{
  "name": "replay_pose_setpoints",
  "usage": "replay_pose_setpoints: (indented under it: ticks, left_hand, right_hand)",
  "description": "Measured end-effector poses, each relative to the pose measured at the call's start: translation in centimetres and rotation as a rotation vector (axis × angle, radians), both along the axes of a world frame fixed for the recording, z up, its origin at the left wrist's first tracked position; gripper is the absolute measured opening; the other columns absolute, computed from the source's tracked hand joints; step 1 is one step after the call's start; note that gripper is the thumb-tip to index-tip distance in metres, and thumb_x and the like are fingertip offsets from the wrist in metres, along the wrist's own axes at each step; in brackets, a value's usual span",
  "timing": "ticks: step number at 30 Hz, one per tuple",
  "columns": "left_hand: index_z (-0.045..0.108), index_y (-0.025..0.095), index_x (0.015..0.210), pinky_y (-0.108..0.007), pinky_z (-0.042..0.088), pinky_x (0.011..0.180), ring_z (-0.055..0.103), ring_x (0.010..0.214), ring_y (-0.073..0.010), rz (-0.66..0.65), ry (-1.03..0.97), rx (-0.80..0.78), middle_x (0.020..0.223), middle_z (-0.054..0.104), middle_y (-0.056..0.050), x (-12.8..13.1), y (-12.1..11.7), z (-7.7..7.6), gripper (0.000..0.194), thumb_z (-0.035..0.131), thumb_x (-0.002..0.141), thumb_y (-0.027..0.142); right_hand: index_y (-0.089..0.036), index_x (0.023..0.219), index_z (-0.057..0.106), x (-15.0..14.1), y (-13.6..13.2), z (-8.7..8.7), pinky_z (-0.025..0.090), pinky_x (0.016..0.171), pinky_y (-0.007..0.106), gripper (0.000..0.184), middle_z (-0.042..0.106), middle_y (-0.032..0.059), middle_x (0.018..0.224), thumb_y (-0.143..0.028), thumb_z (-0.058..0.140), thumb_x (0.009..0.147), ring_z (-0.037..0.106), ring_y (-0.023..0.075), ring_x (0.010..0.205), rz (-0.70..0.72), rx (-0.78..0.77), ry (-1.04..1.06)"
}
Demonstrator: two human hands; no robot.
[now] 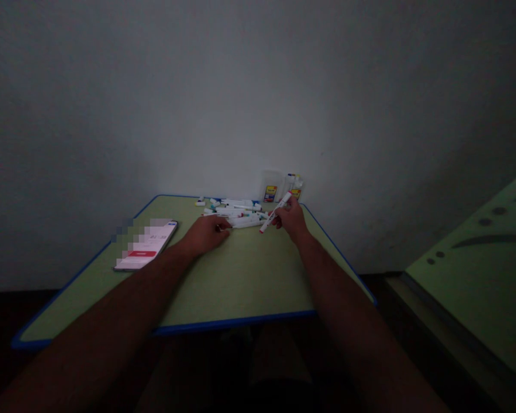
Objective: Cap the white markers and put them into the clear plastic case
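My right hand [290, 217] is closed round a white marker [276, 212] with reddish ends, held tilted above the table near the right end of a marker pile. The pile of white markers [245, 221] lies loosely across the far middle of the table, with caps of several colours. My left hand [207, 232] rests low at the pile's left front edge, its fingers curled together. Whether anything is between those fingers is too dark and small to make out.
The pale green table [241, 287] has a blue rim. A phone [148, 246] with a lit screen lies at the left. Against the wall stand a clear container [270, 186] and a second container [297, 186] with some markers inside. A green panel [477, 269] is at the right.
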State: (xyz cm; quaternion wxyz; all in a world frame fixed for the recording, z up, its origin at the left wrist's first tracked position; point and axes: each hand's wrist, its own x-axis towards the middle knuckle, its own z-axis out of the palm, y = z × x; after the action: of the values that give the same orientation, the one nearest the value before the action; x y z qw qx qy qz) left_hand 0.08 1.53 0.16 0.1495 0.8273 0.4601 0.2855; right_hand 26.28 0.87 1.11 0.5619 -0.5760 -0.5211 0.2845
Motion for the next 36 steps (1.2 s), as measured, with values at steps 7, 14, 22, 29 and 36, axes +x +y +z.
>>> replay_pose_setpoints:
  ticks: [7, 14, 22, 29, 36]
  left_hand:
    - [0.077, 0.021, 0.089, -0.033, 0.047, 0.073, 0.066, 0.078, -0.0217, -0.048, 0.028, -0.052, 0.085, 0.075, -0.006, -0.3, 0.6, -0.7, 0.021, 0.064, 0.076, 0.031]
    - [0.077, 0.022, 0.092, -0.032, 0.047, 0.072, 0.067, 0.079, -0.0218, -0.091, 0.08, -0.038, 0.087, 0.076, -0.006, 0.0, 0.2, -0.4, 0.024, 0.061, 0.077, 0.032]
    - [0.078, 0.023, 0.093, -0.032, 0.047, 0.073, 0.068, 0.08, -0.0229, -0.181, 0.145, -0.011, 0.09, 0.077, -0.007, 0.3, 0.8, -1.1, 0.027, 0.059, 0.079, 0.037]
    - [0.077, 0.023, 0.089, -0.032, 0.045, 0.071, 0.067, 0.079, -0.0226, -0.219, 0.175, -0.016, 0.088, 0.076, -0.007, 0.2, 0.7, -1.1, 0.026, 0.057, 0.081, 0.037]
    - [0.077, 0.023, 0.09, -0.033, 0.046, 0.074, 0.067, 0.084, -0.0232, -0.231, 0.218, -0.013, 0.093, 0.076, -0.006, 0.2, 0.7, -1.2, 0.028, 0.054, 0.082, 0.039]
  right_hand:
    - [-0.022, 0.089, 0.047, 0.3, 0.2, 0.1, 0.042, 0.035, 0.02, 0.01, 0.066, -0.0014, 0.064, -0.032, 0.048, 0.089, 0.057, 0.0122, 0.041, 0.015, -0.016, 0.154]
    - [-0.02, 0.081, 0.056, 2.0, 0.6, 0.9, 0.047, 0.041, 0.021, 0.021, 0.056, -0.0037, 0.058, -0.04, 0.062, 0.081, 0.055, 0.0105, 0.045, -0.164, 0.034, 0.05]
    - [-0.022, 0.119, 0.048, 6.0, 2.0, 5.2, 0.049, 0.045, 0.02, 0.045, 0.062, -0.0061, 0.065, -0.021, 0.063, 0.077, 0.063, 0.0136, 0.051, -0.343, 0.146, -0.08]
    - [-0.02, 0.11, 0.055, 9.0, 3.8, 10.4, 0.052, 0.047, 0.021, 0.026, 0.061, -0.0018, 0.07, -0.02, 0.057, 0.084, 0.064, 0.0131, 0.055, -0.466, 0.218, -0.093]
    - [-0.018, 0.097, 0.057, 11.7, 6.3, 14.4, 0.055, 0.049, 0.022, 0.012, 0.061, -0.0009, 0.075, -0.017, 0.059, 0.085, 0.063, 0.0103, 0.054, -0.577, 0.357, -0.066]
